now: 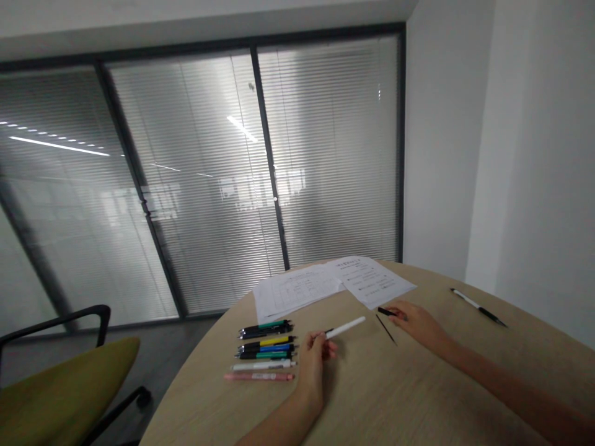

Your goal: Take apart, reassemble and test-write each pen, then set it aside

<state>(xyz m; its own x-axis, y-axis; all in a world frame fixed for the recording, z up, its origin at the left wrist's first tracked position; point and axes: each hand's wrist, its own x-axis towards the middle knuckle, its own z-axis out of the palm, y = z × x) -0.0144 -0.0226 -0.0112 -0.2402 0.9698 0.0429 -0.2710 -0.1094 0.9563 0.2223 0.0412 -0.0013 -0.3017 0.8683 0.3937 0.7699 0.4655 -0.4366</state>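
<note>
My left hand (316,353) is closed around a white pen barrel (346,327) that points up and to the right above the round wooden table (372,396). My right hand (416,323) rests on the table with its fingers pinched on a small black pen part (385,311). A thin dark refill (386,329) lies on the table between the two hands, just left of my right hand. A row of several coloured pens (266,348) lies to the left of my left hand.
Two printed paper sheets (325,285) lie at the table's far edge. A white and black pen (478,307) lies alone at the right. A yellow-green chair (60,390) stands at the lower left. Glass panels with blinds fill the background.
</note>
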